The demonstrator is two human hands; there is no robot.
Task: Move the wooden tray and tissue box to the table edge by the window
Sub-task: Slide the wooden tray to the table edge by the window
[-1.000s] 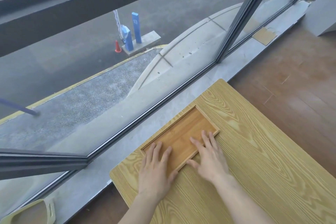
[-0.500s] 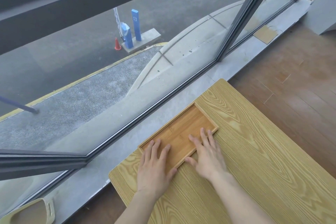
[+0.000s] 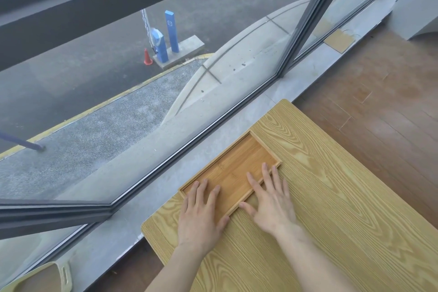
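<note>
Both hands lie flat and spread on a wooden tray (image 3: 237, 168) that now sits flush along the window-side edge of the table (image 3: 331, 220), having slid closer to that edge than it was a second ago, when a strip of tabletop still showed beyond its far rim. Left of the tray, the grey sill (image 3: 132, 227) runs under the window (image 3: 166, 102), and a pale slipper (image 3: 35, 277) lies on the floor at the lower left. The left hand (image 3: 201, 216) rests palm-down, fingers fanned over the tray's near-left corner, gripping nothing. The tray holds no objects; only fingertips sit inside it. The right hand (image 3: 272, 201), just right of the left one and apart from it, presses open-palmed across the tray's near rim, two fingers reaching inside. The tissue box is out of view.
</note>
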